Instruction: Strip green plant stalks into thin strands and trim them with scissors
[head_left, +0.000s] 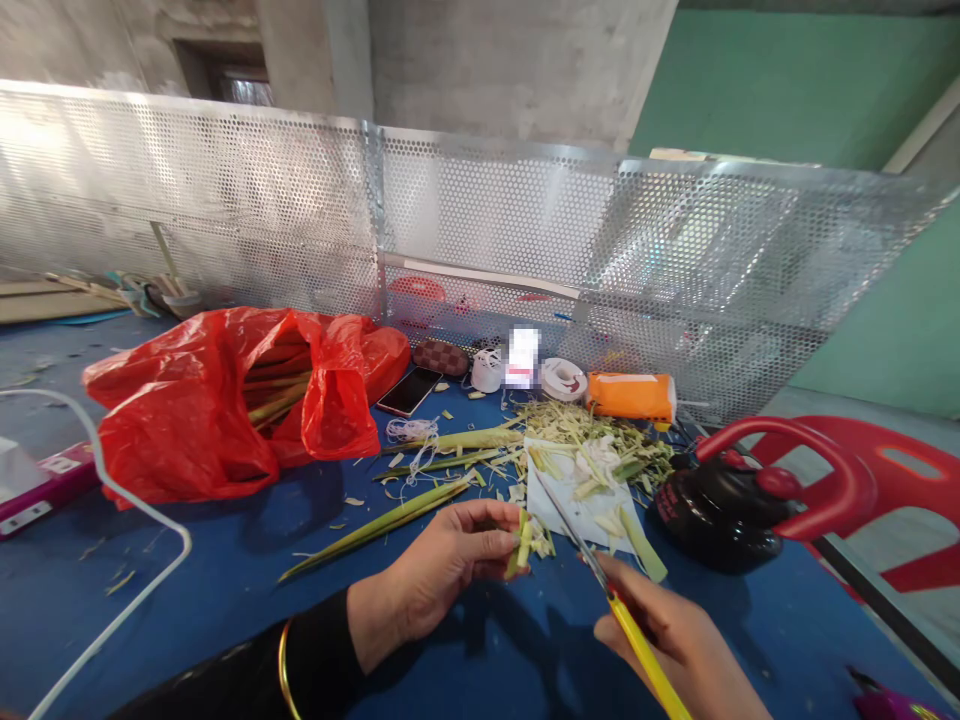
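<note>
Near the middle of the blue table, my left hand (465,550) pinches a short piece of green and pale plant (523,545) between thumb and fingers. To its right, my right hand (667,630) holds a yellow-handled tool (641,650) with a long thin metal end pointing up and left; whether it is a knife or scissors I cannot tell. That metal end lies over a white paper sheet (551,505), which bears pale plant shreds. Long green stalks (375,530) lie left of the sheet, and a heap of shredded trimmings (570,425) is behind it.
A red plastic bag (187,400) with stalks inside stands at the left, near a white cable (169,525). Behind are a phone (410,391), white string (412,430), a tape roll (563,380) and an orange packet (631,396). A black kettle (712,520) stands at the right.
</note>
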